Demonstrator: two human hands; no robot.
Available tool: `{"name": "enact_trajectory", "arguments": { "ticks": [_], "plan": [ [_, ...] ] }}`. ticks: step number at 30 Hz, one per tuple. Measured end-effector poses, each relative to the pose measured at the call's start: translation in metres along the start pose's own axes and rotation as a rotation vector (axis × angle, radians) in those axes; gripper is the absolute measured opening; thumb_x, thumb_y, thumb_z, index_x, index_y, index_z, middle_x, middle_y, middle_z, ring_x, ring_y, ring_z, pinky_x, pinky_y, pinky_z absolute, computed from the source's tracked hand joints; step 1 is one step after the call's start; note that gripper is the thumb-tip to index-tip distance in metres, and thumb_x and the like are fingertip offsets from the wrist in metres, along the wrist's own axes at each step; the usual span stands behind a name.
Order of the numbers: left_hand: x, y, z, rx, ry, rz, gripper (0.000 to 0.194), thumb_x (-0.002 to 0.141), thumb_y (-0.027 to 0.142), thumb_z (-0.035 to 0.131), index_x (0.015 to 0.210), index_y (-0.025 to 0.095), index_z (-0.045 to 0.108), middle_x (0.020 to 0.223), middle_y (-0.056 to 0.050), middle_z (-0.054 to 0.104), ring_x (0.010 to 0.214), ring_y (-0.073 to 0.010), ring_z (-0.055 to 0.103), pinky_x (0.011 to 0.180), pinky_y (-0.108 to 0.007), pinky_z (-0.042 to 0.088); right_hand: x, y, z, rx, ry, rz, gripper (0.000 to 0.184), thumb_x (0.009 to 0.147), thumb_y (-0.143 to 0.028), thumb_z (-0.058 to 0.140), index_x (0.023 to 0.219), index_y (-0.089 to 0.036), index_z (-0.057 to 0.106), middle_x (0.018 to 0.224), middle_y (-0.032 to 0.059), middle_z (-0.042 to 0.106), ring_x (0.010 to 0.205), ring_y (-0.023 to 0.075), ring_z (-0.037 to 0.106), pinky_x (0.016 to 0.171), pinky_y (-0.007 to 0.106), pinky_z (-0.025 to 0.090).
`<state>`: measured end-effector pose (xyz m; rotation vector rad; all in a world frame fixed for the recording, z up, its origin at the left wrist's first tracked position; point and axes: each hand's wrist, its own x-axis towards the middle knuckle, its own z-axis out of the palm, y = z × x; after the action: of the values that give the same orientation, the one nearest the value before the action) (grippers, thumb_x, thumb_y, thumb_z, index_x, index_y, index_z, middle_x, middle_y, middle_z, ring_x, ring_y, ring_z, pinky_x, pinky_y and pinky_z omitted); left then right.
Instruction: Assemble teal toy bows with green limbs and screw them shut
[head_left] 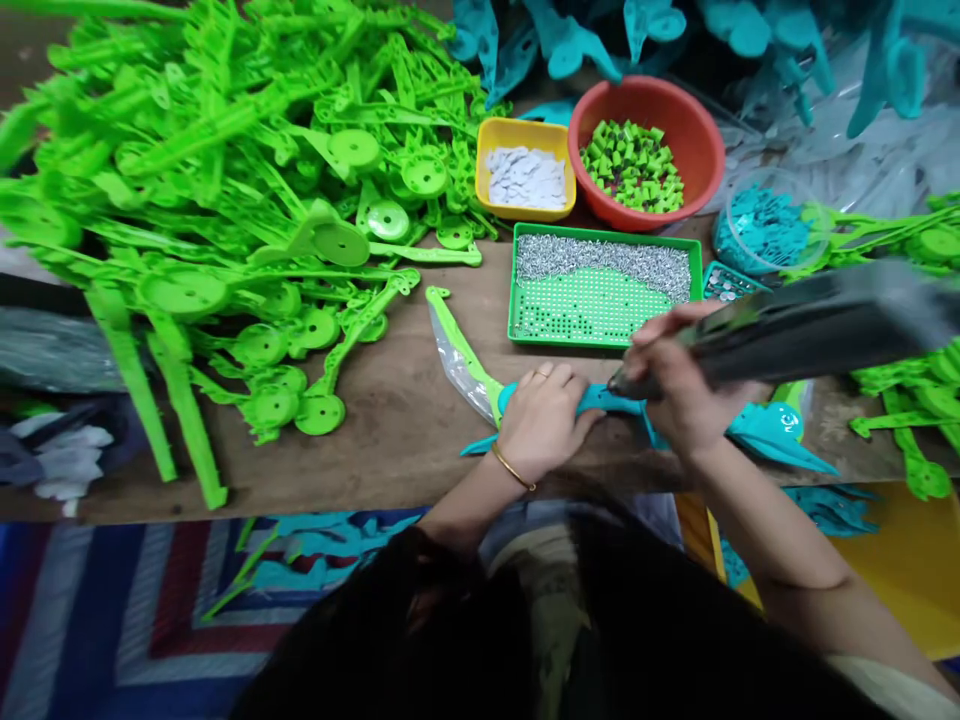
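Note:
My left hand (541, 420), with a gold bangle at the wrist, is closed over the blue middle part of a blue and green plastic toy (600, 398) and presses it on the bench. A curved green arm with a clear strip reaches up and left from the toy; a pointed blue end lies to the right. Wrapped in my right hand (690, 395) is a black electric screwdriver (810, 325), held almost level and blurred at its back end. Its tip meets the blue part just right of my left fingers. Whether a screw sits under the tip is hidden.
Behind my hands is a green tray (512, 300) of small screws (600, 256). Beyond it stand a yellow bin (525, 213) of white pieces, a red bowl (705, 150) of green clips and a clear tub (769, 225) of blue parts. Green parts (225, 180) heap at left.

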<state>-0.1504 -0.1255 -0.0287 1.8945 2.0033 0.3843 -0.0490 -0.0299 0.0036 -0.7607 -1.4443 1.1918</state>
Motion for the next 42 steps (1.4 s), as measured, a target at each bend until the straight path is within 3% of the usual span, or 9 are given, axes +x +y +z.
{"name": "enact_trajectory", "arguments": {
  "ticks": [2, 4, 9, 13, 19, 22, 27, 37, 42],
  "plan": [
    [0.0, 0.0, 0.0, 0.014, -0.002, -0.004, 0.03, 0.089, 0.046, 0.055, 0.098, 0.018, 0.064, 0.101, -0.006, 0.062, 0.099, -0.0251, 0.054, 0.084, -0.038, 0.043, 0.022, -0.001, 0.009, 0.114, 0.173, -0.13, 0.019, 0.076, -0.033, 0.072, 0.09, -0.026, 0.06, 0.073, -0.0081, 0.065, 0.042, 0.0053, 0.053, 0.041, 0.021, 0.045],
    [0.0, -0.001, 0.0, 0.021, -0.003, -0.005, 0.031, 0.089, 0.046, 0.056, 0.1, 0.018, 0.064, 0.101, -0.006, 0.063, 0.098, -0.0251, 0.054, 0.084, -0.038, 0.043, 0.04, 0.009, 0.014, 0.125, 0.254, -0.205, 0.017, 0.076, -0.032, 0.072, 0.087, -0.025, 0.061, 0.074, -0.0074, 0.065, 0.043, 0.0052, 0.054, 0.043, 0.021, 0.046],
    [-0.001, -0.002, 0.001, 0.013, -0.001, 0.01, 0.032, 0.09, 0.046, 0.054, 0.104, 0.019, 0.064, 0.103, -0.007, 0.063, 0.099, -0.0259, 0.054, 0.084, -0.04, 0.044, 0.051, 0.042, 0.013, -0.017, 0.265, -0.196, 0.019, 0.077, -0.039, 0.07, 0.083, -0.024, 0.059, 0.069, -0.0057, 0.06, 0.045, 0.0092, 0.055, 0.046, 0.027, 0.05],
    [-0.001, -0.002, 0.001, 0.02, -0.003, 0.003, 0.032, 0.09, 0.047, 0.055, 0.103, 0.019, 0.064, 0.102, -0.008, 0.062, 0.099, -0.0259, 0.054, 0.084, -0.039, 0.044, 0.046, 0.05, 0.014, -0.078, 0.262, -0.172, 0.03, 0.077, -0.051, 0.067, 0.085, -0.025, 0.057, 0.071, -0.0045, 0.06, 0.045, 0.01, 0.054, 0.046, 0.029, 0.051],
    [-0.001, -0.003, 0.001, 0.013, 0.006, 0.001, 0.033, 0.09, 0.047, 0.055, 0.103, 0.019, 0.064, 0.1, -0.007, 0.063, 0.098, -0.0247, 0.055, 0.085, -0.038, 0.044, 0.048, 0.034, 0.009, -0.091, 0.234, -0.184, 0.033, 0.078, -0.051, 0.065, 0.1, -0.027, 0.058, 0.08, -0.0021, 0.063, 0.05, 0.0119, 0.057, 0.05, 0.031, 0.052],
    [0.001, -0.003, 0.001, 0.009, 0.017, 0.0, 0.032, 0.089, 0.046, 0.056, 0.102, 0.018, 0.065, 0.099, -0.007, 0.063, 0.098, -0.025, 0.056, 0.085, -0.038, 0.044, 0.042, 0.011, -0.01, -0.086, 0.197, -0.219, 0.034, 0.082, -0.05, 0.062, 0.108, -0.029, 0.056, 0.085, -0.0023, 0.064, 0.048, 0.0089, 0.056, 0.049, 0.029, 0.053],
    [0.002, -0.003, 0.002, 0.007, 0.039, 0.013, 0.032, 0.089, 0.046, 0.056, 0.1, 0.018, 0.065, 0.099, -0.007, 0.064, 0.098, -0.0257, 0.056, 0.085, -0.038, 0.044, 0.016, -0.016, -0.041, 0.004, 0.079, -0.157, 0.026, 0.08, -0.036, 0.07, 0.102, -0.03, 0.058, 0.085, -0.004, 0.065, 0.048, 0.0066, 0.056, 0.045, 0.024, 0.051],
    [0.003, -0.003, 0.001, -0.015, 0.013, 0.004, 0.031, 0.089, 0.045, 0.057, 0.103, 0.018, 0.065, 0.1, -0.008, 0.064, 0.1, -0.0257, 0.056, 0.087, -0.039, 0.044, -0.001, 0.011, -0.047, -0.038, 0.082, -0.061, 0.031, 0.073, -0.037, 0.074, 0.097, -0.026, 0.058, 0.067, -0.0077, 0.056, 0.051, 0.0095, 0.057, 0.053, 0.029, 0.054],
    [0.003, -0.002, 0.0, -0.026, -0.002, -0.002, 0.032, 0.089, 0.045, 0.057, 0.102, 0.017, 0.065, 0.1, -0.007, 0.064, 0.098, -0.0253, 0.056, 0.087, -0.039, 0.045, 0.009, 0.0, -0.044, -0.053, 0.027, -0.034, 0.032, 0.073, -0.036, 0.075, 0.097, -0.025, 0.057, 0.069, -0.0063, 0.059, 0.052, 0.0102, 0.057, 0.053, 0.03, 0.053]
  ]
}}
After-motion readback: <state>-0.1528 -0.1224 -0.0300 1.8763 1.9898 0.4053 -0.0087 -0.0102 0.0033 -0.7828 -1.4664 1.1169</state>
